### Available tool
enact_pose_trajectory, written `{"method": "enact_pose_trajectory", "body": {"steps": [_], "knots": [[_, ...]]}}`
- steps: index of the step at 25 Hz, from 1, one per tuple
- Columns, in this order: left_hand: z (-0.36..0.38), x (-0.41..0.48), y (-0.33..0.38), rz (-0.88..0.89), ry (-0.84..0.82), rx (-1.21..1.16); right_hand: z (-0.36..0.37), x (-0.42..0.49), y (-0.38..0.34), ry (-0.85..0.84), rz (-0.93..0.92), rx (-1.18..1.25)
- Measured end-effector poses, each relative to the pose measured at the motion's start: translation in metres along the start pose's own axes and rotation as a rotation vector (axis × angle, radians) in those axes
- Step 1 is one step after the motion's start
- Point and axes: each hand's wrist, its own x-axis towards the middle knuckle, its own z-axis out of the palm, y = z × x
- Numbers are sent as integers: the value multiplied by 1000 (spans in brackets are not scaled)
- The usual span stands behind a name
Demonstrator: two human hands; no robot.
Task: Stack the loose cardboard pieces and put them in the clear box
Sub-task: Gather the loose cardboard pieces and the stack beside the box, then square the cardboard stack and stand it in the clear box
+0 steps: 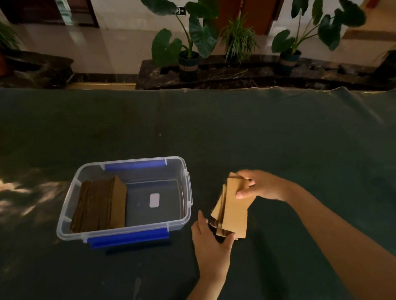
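A bundle of brown cardboard pieces stands on edge on the dark green table cloth, just right of the clear box. My left hand grips its near end and my right hand grips its far top edge. The pieces in the bundle are slightly fanned. The clear box has blue latches and holds a leaning stack of cardboard pieces in its left half. The box's right half shows bare floor with a white label.
The table cloth stretches wide around the box and hands, with its far edge at the top of the table. Beyond it stand potted plants on a dark stone ledge.
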Motion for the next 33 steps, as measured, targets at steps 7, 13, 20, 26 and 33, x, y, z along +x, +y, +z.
{"method": "enact_pose_trajectory", "body": {"steps": [7, 13, 20, 26, 33], "knots": [[-12, -28, 4, 58, -216, -339, 72, -82, 33, 424, 147, 437], [-128, -63, -37, -26, 39, -44, 184, -88, -56, 397, -40, 592], [-211, -64, -84, 31, 196, 212, 264, -59, -116, 547, -197, 418], [-221, -50, -121, 183, 90, 315, 292, -48, -105, 543, -84, 81], [-223, -45, -136, 199, 66, 357, 298, -48, -114, 490, -59, 213]]}}
